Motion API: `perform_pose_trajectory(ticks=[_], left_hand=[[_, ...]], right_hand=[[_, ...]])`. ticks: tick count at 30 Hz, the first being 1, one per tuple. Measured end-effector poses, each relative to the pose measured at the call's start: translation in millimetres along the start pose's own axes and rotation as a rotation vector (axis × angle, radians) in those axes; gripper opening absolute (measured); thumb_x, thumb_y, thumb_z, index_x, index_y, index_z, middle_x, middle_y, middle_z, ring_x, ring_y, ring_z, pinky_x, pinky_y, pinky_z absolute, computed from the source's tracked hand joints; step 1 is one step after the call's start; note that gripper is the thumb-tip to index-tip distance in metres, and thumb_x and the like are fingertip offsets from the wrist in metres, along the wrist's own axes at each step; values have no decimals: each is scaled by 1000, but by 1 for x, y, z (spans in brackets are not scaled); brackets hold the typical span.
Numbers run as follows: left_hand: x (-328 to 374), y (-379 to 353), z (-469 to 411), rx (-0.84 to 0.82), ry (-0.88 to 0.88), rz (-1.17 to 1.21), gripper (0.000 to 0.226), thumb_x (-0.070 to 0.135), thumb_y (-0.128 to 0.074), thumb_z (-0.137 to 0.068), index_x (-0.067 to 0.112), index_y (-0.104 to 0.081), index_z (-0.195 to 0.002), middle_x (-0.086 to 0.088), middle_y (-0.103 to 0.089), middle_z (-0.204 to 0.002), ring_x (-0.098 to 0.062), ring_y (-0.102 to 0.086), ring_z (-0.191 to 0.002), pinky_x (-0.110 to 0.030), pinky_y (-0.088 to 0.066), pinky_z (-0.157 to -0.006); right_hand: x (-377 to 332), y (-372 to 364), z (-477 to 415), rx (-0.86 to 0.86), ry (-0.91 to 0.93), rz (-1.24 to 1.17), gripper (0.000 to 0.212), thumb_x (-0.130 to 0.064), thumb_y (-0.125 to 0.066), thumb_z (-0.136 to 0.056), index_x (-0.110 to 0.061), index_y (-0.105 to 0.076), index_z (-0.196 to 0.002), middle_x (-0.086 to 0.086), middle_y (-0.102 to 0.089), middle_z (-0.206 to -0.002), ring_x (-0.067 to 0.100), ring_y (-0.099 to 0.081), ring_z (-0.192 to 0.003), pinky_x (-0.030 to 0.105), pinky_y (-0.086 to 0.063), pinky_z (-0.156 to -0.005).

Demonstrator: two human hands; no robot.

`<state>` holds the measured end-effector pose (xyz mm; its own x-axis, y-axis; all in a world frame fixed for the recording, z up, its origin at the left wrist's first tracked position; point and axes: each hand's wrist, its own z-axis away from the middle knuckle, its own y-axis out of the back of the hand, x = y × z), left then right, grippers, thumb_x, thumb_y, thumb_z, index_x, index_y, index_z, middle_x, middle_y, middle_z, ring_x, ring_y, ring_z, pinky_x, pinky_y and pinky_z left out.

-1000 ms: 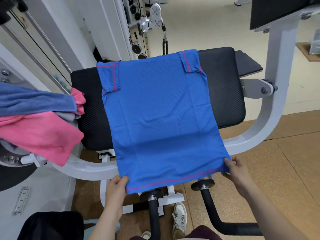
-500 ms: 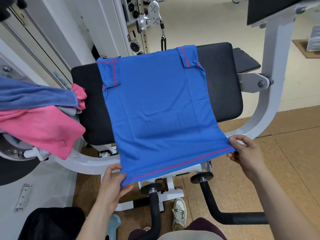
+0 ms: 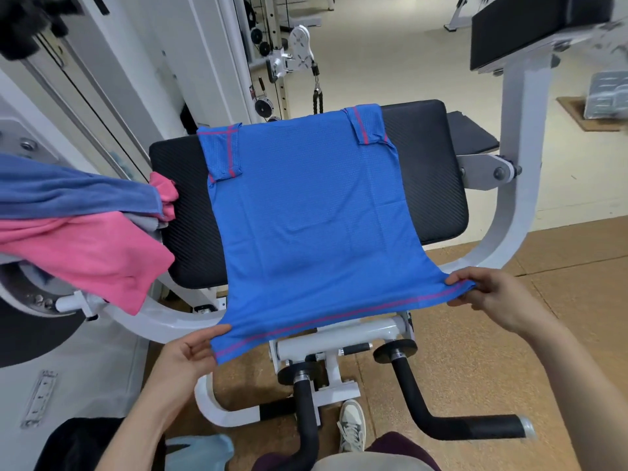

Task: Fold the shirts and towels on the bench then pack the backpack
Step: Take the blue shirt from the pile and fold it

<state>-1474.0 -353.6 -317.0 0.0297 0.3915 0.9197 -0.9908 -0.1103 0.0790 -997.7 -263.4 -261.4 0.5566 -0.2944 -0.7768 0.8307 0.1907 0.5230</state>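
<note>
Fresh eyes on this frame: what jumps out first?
The bright blue shirt dominates, spread over the black bench pad with sleeves folded in. The left hand and right hand each pinch a corner of its hem beyond the near edge. At the left, a pink cloth and a blue-grey towel lie heaped.

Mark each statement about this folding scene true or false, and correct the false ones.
1. The left hand and right hand each pinch a corner of the blue shirt at its hem. True.
2. The shirt's sleeves are spread out flat to the sides. False: both are folded in onto the body.
3. The shirt's upper part lies on the black bench pad. True.
4. The pink cloth lies on top of the shirt. False: it hangs in a pile to the left of the pad, apart from the shirt.
</note>
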Motion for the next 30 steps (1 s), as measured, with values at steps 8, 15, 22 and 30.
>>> perform_pose_trajectory(ticks=[8, 15, 22, 30], left_hand=[[17, 10, 6, 172, -64, 2, 26, 38, -69, -77, 13, -76, -78, -4, -68, -71, -21, -65, -70, -29, -53, -73], [23, 9, 33, 107, -230, -175, 20, 9, -66, -87, 22, -80, -83, 19, -67, -111, 5, -60, -104, -21, -39, -89], [21, 10, 46, 89, -206, -149, 32, 5, -65, -87, 31, -80, -76, 7, -76, -87, 6, -67, -79, -2, -45, -67], [26, 11, 16, 266, -251, -129, 18, 20, -69, -85, 30, -78, -72, 12, -71, -67, 3, -59, -58, -8, -44, -53]], right_hand=[[5, -4, 10, 204, 89, -388, 21, -9, -65, -90, -26, -77, -89, -11, -69, -95, 7, -55, -82, 28, -42, -78], [12, -4, 34, 169, 68, -408, 20, -17, -66, -88, -28, -78, -76, -6, -74, -107, 8, -57, -103, 32, -36, -97], [14, 2, 47, 161, 17, -317, 11, -21, -70, -84, -18, -79, -89, -1, -76, -83, 9, -61, -92, 33, -36, -96], [-7, -3, 25, 215, 74, -491, 10, -9, -64, -87, -11, -74, -88, -2, -68, -77, 11, -56, -77, 16, -53, -66]])
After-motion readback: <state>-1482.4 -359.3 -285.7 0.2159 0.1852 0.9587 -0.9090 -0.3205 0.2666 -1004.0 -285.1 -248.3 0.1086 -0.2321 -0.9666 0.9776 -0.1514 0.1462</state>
